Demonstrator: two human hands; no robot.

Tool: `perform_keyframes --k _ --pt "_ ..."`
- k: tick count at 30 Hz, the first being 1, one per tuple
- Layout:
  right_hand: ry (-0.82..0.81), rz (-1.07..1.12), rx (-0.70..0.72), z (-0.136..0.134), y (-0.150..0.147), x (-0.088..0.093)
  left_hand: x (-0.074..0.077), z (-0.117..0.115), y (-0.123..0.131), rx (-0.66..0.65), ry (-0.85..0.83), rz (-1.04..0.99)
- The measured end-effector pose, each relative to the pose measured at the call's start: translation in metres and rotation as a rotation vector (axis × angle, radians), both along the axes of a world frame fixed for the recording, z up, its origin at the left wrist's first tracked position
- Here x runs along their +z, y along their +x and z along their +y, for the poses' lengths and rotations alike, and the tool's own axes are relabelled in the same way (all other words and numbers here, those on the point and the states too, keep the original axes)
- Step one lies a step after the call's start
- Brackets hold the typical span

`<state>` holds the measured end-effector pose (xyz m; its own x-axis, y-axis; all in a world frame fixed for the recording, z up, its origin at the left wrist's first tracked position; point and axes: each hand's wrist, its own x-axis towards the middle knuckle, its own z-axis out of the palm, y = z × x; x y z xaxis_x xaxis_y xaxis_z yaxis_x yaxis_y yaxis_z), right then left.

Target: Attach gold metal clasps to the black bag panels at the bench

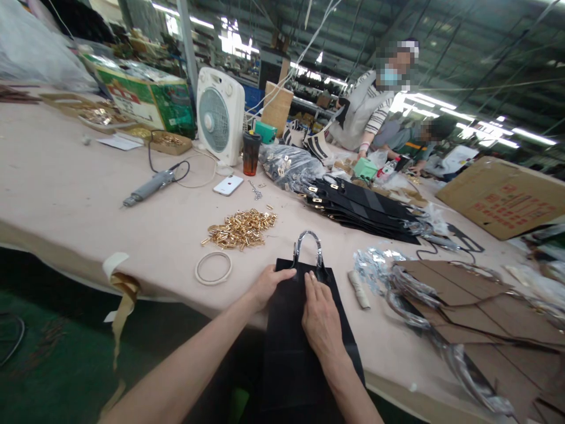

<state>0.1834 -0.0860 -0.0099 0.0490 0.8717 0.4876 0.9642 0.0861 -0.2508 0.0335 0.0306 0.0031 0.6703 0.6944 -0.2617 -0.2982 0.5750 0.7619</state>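
Observation:
A black bag panel (pixel 286 341) with a plastic-wrapped handle (pixel 309 235) at its top lies over the table's near edge. At its upper left edge, my left hand (pixel 268 285) grips it, thumb on top and the other fingers out of sight underneath. My right hand (pixel 322 312) rests on the panel just below the handle, fingers stretched out flat and close together. Beyond the panel is a pile of small gold metal fittings (pixel 242 228). A roll of tape (pixel 213 268) lies left of the handle.
Black bag panels (pixel 362 206) are stacked behind, brown ones (pixel 481 294) at right. A power screwdriver (pixel 149 187), phone (pixel 228 185), cup (pixel 251 154) and fan (pixel 219 115) stand or lie at left. Two people (pixel 366 112) work across the table. A carton (pixel 503 197) is far right.

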Motion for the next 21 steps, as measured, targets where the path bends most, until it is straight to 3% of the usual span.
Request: perform_keyframes --k 5,8,13,17,21 --pt "0.054 0.012 -0.039 0.006 -0.003 -0.010 -0.001 0.003 0.001 -0.001 0.084 0.008" --pt "0.064 0.045 -0.003 0.006 0.004 -0.018 0.002 -0.002 0.002 0.061 0.208 0.082" --pt "0.061 0.098 0.098 0.013 0.031 -0.044 -0.001 -0.012 -0.001 0.396 0.556 0.526" --pt "0.037 0.126 0.131 0.016 0.042 -0.057 0.003 -0.018 -0.012 0.328 0.830 0.721" --pt "0.017 0.152 0.114 0.012 0.037 -0.051 0.013 -0.020 -0.013 0.304 0.754 0.850"
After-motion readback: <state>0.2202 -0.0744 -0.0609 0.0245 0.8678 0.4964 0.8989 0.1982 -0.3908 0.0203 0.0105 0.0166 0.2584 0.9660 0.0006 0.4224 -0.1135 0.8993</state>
